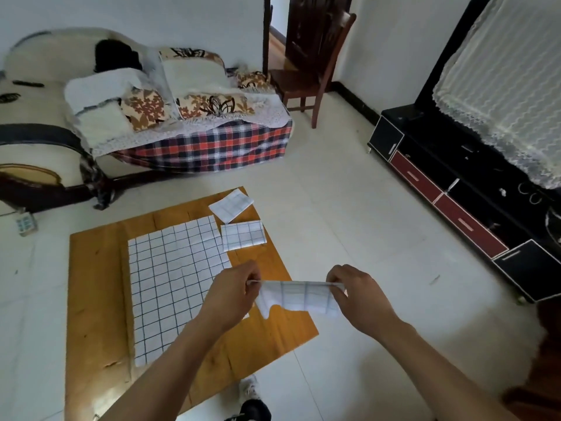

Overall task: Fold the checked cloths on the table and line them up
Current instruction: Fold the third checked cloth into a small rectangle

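Cloth (299,297), half-folded, hangs above the counter's (97,299) 4 o'clock edge, each grip, left hand (233,291) and right hand (358,296), pinching one top corner; uneven tension could skew the fold.

Four checked cloths (179,281) (two folded), one table (97,299).

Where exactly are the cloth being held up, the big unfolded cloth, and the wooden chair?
held cloth (299,296): head view, middle of the hanging fabric.
unfolded checked cloth (170,278): head view, its flat centre on the table.
wooden chair (293,82): head view, its seat.
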Demonstrator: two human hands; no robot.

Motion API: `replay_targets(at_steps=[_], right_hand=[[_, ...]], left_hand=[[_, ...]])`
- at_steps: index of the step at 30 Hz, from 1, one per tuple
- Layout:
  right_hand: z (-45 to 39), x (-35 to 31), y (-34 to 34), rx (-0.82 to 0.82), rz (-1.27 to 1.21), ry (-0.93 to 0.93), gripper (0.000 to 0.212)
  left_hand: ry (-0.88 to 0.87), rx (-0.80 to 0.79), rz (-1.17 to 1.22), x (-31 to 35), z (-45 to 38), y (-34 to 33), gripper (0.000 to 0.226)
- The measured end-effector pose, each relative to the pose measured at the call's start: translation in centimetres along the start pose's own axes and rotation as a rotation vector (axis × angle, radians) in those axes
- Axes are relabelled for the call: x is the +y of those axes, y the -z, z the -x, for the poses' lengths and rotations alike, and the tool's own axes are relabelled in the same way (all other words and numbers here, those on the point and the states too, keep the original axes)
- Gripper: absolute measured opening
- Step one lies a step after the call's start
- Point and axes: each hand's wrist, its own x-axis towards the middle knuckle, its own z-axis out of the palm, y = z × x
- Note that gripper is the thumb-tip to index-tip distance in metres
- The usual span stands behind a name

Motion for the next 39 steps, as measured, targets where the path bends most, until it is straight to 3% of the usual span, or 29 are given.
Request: replay_targets(at_steps=[13, 21, 32, 37, 39], right_hand=[[-14.8, 2.2, -6.9, -0.232, -0.089, -0.012, 0.009], [-21.5, 6.6, -14.9, -0.333, -0.201, 0.005, 0.010], [-27.7, 11.3, -25.0, -0.333, -0.151, -0.055, 0.003], [-29.2, 10.4, -23.5, -0.368, 0.002, -0.072, 0.039], [-29.1, 9.1, -21.5, -0.354, 0.001, -0.080, 0.043]], left_hand=[[0.284, 0.000, 0.023, -8.0, -8.0, -2.1, 0.016], [0.462, 0.026, 0.075, -14.6, -11.9, -8.0, 0.009], [0.558, 0.084, 0.149, -23.6, -17.3, -15.8, 0.011], [0.607, 0.064, 0.107, -24.0, -18.2, -14.1, 0.037], [0.604, 0.069, 0.093, -23.8, -17.9, -12.3, 0.037]])
